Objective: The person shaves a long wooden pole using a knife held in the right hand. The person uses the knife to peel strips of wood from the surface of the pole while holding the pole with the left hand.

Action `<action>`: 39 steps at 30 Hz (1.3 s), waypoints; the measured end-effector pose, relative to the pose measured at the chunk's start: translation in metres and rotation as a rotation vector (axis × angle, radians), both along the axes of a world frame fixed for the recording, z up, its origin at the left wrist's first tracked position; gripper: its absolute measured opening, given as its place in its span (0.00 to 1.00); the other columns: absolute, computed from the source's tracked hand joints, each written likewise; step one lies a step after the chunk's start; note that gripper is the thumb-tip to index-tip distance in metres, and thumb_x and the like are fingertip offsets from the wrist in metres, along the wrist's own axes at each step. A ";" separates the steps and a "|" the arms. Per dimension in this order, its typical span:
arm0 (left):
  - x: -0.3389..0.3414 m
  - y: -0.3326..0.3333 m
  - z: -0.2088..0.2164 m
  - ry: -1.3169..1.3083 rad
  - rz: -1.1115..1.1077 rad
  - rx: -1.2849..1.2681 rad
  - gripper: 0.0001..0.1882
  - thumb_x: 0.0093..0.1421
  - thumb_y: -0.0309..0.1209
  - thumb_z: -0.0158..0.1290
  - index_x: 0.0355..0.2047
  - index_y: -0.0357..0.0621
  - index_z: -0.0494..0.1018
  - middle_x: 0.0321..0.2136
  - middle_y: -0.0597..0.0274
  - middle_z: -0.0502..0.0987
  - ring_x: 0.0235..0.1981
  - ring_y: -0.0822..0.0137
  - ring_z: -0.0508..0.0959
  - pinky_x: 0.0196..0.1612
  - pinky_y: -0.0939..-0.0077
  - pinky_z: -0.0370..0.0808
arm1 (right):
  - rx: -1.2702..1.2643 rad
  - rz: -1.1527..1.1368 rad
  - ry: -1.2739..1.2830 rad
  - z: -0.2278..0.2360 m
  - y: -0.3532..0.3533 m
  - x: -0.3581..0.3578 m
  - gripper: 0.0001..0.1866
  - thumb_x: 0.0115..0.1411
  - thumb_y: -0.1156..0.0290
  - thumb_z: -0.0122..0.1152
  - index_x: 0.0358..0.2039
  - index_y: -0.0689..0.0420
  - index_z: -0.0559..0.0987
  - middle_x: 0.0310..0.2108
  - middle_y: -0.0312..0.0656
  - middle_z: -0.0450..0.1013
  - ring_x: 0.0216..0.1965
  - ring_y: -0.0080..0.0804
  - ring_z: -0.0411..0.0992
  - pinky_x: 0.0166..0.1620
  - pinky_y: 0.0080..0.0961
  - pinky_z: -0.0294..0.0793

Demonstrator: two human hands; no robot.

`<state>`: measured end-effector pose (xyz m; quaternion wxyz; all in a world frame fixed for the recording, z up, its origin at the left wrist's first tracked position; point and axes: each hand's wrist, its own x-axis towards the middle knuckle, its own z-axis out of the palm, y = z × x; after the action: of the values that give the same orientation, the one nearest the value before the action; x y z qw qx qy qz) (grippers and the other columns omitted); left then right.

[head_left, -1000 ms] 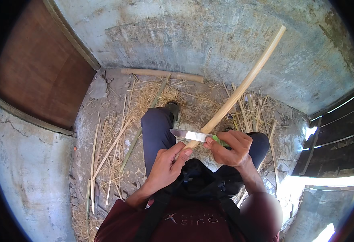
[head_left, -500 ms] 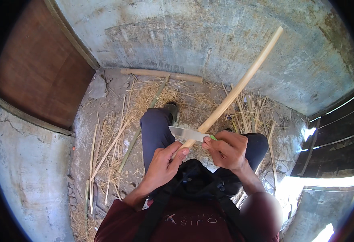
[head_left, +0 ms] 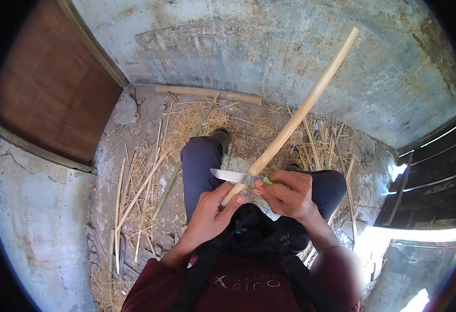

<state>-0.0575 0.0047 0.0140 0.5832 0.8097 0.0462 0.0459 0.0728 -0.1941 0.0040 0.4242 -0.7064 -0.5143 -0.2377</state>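
A long pale bamboo pole (head_left: pixel 303 110) slants from between my legs up toward the far right wall. Its near end is gripped by my left hand (head_left: pixel 210 213), thumb along one side and fingers folded around the other. In my right hand (head_left: pixel 289 194) is a knife (head_left: pixel 231 176) with a broad metal blade and a green handle, mostly covered by my fingers. The blade lies across the pole just beyond my left hand, its tip pointing left. Whether the edge is biting into the surface cannot be made out.
Straw-like shavings (head_left: pixel 186 127) and thin bamboo strips (head_left: pixel 120 200) litter the floor. A thicker bamboo length (head_left: pixel 210 94) lies along the foot of the far wall (head_left: pixel 202 49). A brown door panel (head_left: pixel 51 78) is at left, dark slats (head_left: pixel 425 182) at right.
The knife and my right hand have shifted slightly left and toward me along the pole. The pole's far end has moved a little left and up.
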 end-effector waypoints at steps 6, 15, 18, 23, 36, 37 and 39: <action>-0.001 0.000 -0.002 0.035 0.047 0.025 0.14 0.78 0.35 0.56 0.39 0.35 0.76 0.20 0.62 0.68 0.21 0.79 0.62 0.23 0.72 0.59 | -0.060 -0.052 -0.014 0.004 -0.004 0.006 0.11 0.52 0.68 0.84 0.35 0.49 0.88 0.24 0.31 0.73 0.19 0.27 0.74 0.20 0.28 0.70; 0.002 0.005 -0.009 0.032 -0.013 0.112 0.14 0.79 0.38 0.55 0.42 0.37 0.76 0.16 0.51 0.68 0.14 0.53 0.70 0.21 0.61 0.64 | -0.083 -0.125 -0.222 -0.002 -0.010 0.014 0.12 0.52 0.66 0.85 0.33 0.47 0.87 0.25 0.30 0.73 0.19 0.25 0.72 0.20 0.25 0.67; 0.002 0.007 -0.007 0.025 -0.045 0.139 0.14 0.78 0.38 0.55 0.42 0.37 0.75 0.16 0.48 0.69 0.15 0.47 0.72 0.22 0.57 0.65 | -0.098 -0.169 -0.311 -0.003 -0.015 0.009 0.13 0.50 0.66 0.86 0.33 0.46 0.86 0.26 0.31 0.75 0.19 0.25 0.71 0.20 0.25 0.65; 0.001 0.009 0.003 -0.030 -0.026 0.323 0.15 0.77 0.39 0.56 0.41 0.38 0.74 0.18 0.42 0.75 0.21 0.37 0.79 0.25 0.46 0.70 | -0.254 -0.151 -0.384 0.010 -0.027 0.009 0.09 0.56 0.66 0.82 0.33 0.43 0.86 0.25 0.32 0.75 0.20 0.24 0.71 0.20 0.26 0.64; 0.002 0.031 -0.029 0.046 0.033 0.121 0.20 0.80 0.41 0.54 0.32 0.39 0.73 0.18 0.65 0.72 0.18 0.72 0.72 0.22 0.70 0.65 | -0.026 -0.403 0.267 0.020 -0.051 0.028 0.07 0.58 0.76 0.80 0.35 0.58 0.87 0.27 0.42 0.80 0.26 0.34 0.80 0.28 0.30 0.74; 0.003 0.029 -0.026 0.071 0.022 0.064 0.20 0.80 0.41 0.53 0.32 0.40 0.72 0.19 0.68 0.71 0.19 0.76 0.70 0.22 0.74 0.64 | 0.018 -0.323 0.271 0.013 -0.042 0.022 0.07 0.58 0.75 0.80 0.36 0.57 0.87 0.27 0.42 0.79 0.26 0.34 0.80 0.27 0.30 0.74; 0.002 0.027 -0.019 0.124 0.003 -0.049 0.20 0.81 0.42 0.51 0.33 0.42 0.72 0.20 0.74 0.69 0.20 0.83 0.67 0.22 0.80 0.63 | 0.106 -0.161 0.281 0.002 -0.025 0.013 0.09 0.57 0.74 0.81 0.37 0.56 0.88 0.26 0.40 0.79 0.24 0.34 0.79 0.26 0.30 0.73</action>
<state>-0.0552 0.0313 -0.0047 0.5989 0.7963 0.0845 -0.0045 0.0854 -0.2193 0.0065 0.5080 -0.7482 -0.3787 -0.1966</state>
